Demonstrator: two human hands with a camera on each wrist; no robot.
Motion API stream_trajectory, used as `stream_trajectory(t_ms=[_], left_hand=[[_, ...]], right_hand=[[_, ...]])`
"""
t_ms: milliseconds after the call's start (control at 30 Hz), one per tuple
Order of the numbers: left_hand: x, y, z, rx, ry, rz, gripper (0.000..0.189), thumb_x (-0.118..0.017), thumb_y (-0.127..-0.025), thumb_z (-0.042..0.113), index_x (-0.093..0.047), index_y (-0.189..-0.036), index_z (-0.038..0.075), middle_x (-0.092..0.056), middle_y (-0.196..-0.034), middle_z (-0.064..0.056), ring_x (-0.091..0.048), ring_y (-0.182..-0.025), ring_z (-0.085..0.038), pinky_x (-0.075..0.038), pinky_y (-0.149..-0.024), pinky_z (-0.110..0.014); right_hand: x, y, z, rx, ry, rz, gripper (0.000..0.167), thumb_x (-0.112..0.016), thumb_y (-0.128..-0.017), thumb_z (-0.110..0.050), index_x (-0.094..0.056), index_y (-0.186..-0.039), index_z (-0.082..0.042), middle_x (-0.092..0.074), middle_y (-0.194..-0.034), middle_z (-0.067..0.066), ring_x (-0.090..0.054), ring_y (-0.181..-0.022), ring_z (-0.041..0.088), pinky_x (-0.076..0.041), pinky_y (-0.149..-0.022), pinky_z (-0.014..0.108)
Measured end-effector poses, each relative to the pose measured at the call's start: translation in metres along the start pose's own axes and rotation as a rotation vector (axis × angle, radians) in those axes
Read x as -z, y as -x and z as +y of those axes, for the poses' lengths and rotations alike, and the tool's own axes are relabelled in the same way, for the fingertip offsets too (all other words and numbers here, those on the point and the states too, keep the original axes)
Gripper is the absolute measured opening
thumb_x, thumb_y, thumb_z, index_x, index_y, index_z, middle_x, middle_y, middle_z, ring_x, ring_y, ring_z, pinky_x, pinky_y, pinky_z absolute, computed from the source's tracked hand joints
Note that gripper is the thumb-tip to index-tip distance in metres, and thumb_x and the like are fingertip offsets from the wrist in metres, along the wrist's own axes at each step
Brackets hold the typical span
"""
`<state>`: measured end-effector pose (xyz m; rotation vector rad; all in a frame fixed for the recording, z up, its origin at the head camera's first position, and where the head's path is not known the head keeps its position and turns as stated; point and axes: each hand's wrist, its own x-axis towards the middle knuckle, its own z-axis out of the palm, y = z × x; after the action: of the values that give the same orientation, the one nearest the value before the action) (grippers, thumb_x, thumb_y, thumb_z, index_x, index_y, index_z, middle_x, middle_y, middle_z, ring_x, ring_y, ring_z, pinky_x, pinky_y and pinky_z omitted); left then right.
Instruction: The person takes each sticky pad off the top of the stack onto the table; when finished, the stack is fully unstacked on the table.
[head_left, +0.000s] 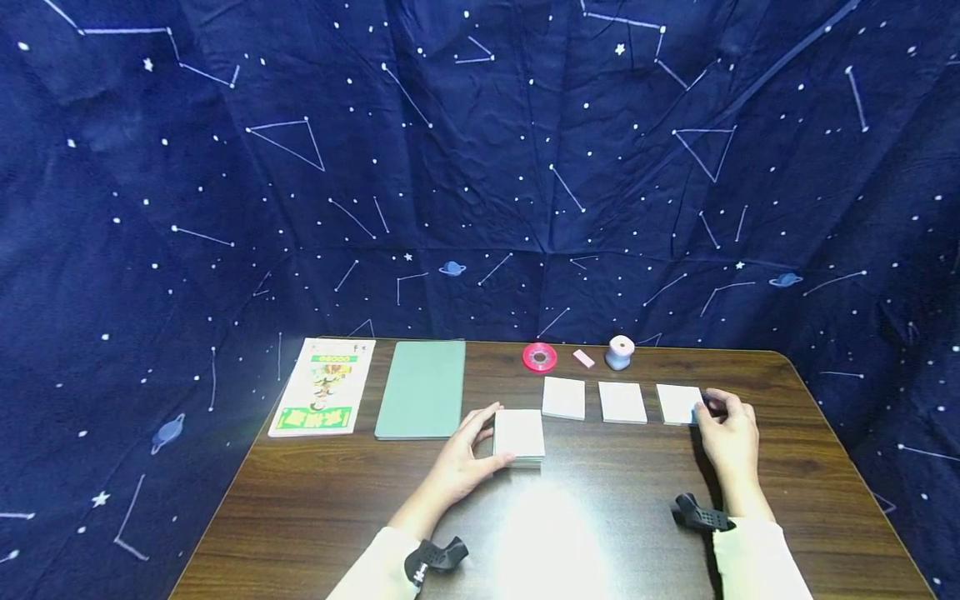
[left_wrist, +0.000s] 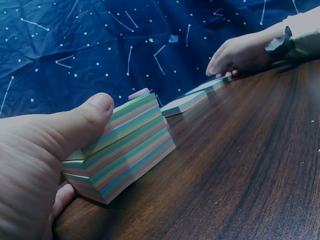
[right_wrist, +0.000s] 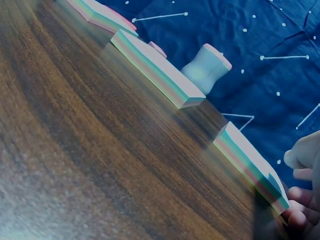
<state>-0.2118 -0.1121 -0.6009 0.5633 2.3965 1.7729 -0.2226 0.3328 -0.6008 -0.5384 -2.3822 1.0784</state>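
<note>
A stack of note pads, white on top with pastel-striped sides, stands on the table. My left hand grips it from the left; in the left wrist view the thumb lies along its side, and most of the other fingers are hidden. To the right, single pads form a row: a left pad, a middle pad and a right pad. My right hand is at the right pad's outer edge, fingers loosely bent, its thumb raised over the pad in the right wrist view.
Along the back edge lie a red ring-shaped spool, a small pink block and a pale blue spool. A green notebook and an illustrated booklet lie at the left. A starry blue cloth hangs behind the table.
</note>
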Motion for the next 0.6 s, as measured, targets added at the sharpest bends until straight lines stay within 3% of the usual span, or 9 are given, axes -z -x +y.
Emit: stream_trajectory(t_ms=[100,200,433,600], left_hand=[[0.000,0.002,0.000,0.007,0.000,-0.004,0.091,-0.089,-0.093,0.023,-0.040,-0.167,0.005,-0.050,-0.163,-0.009,-0.052,-0.152,-0.030,-0.045,-0.132,-0.040],[0.001,0.002,0.000,0.014,-0.002,-0.011,0.093,-0.089,-0.092,0.022,-0.039,-0.168,0.005,-0.049,-0.164,-0.010,-0.052,-0.153,-0.031,-0.045,-0.132,-0.039],[0.002,-0.002,0.001,0.015,-0.036,-0.022,0.095,-0.090,-0.091,0.021,-0.037,-0.169,0.005,-0.049,-0.163,-0.010,-0.051,-0.153,-0.031,-0.044,-0.133,-0.038],[0.001,0.000,-0.001,0.022,-0.046,-0.021,0.096,-0.091,-0.091,0.022,-0.037,-0.169,0.005,-0.050,-0.162,-0.010,-0.053,-0.152,-0.032,-0.045,-0.132,-0.039]], right_hand=[[0.000,0.001,0.000,-0.007,-0.048,0.039,0.033,-0.070,-0.103,-0.014,-0.070,-0.134,0.000,-0.067,-0.116,0.020,-0.048,-0.086,-0.002,-0.037,-0.073,0.012],[0.001,0.003,-0.003,-0.023,-0.130,0.086,0.031,-0.069,-0.104,-0.012,-0.070,-0.132,0.001,-0.065,-0.110,0.016,-0.044,-0.082,-0.009,-0.036,-0.071,0.006],[0.002,0.001,-0.019,-0.094,-0.424,0.169,0.029,-0.065,-0.106,-0.013,-0.068,-0.130,0.004,-0.057,-0.092,-0.015,-0.048,-0.080,0.000,-0.040,-0.066,0.007],[-0.001,0.003,-0.037,-0.107,-0.619,0.080,0.029,-0.066,-0.106,-0.007,-0.065,-0.130,0.010,-0.059,-0.086,-0.015,-0.051,-0.072,0.000,-0.042,-0.058,0.007]])
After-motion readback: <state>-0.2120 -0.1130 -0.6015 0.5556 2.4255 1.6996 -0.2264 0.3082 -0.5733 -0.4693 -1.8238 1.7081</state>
